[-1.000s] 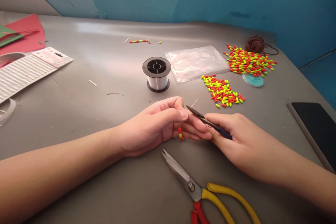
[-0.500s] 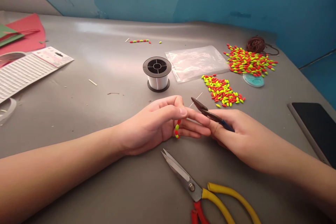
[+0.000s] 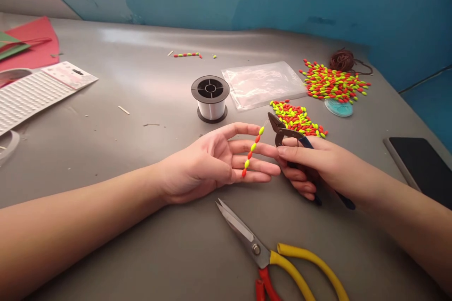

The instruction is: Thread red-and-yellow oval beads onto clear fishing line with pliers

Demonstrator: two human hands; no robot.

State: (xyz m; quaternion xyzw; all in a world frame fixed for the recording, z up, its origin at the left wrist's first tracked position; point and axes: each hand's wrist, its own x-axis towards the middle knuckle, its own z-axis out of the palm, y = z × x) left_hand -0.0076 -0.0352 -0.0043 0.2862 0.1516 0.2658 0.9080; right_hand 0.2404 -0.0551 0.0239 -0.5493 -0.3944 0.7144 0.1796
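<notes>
My left hand is palm up with its fingers stretched and spread. Across those fingers runs a short strand of red and yellow-green beads. Thin clear line shows at the strand's upper end, close to the jaws of the small pliers; whether the jaws grip it I cannot tell. My right hand is wrapped round the pliers' dark blue handles, and its fingertips meet the left fingertips. Below the hands lie scissors with yellow and red handles, their blades nearly together.
A spool of clear line stands beyond my left hand, beside a clear plastic bag. Loose beads form two piles at the right, near brown yarn. A phone lies far right; a white card lies left.
My left fingers have spread from a pinch, and the bead strand now lies straight across them. The pliers have turned in my right hand, with their jaws by the strand's upper end.
</notes>
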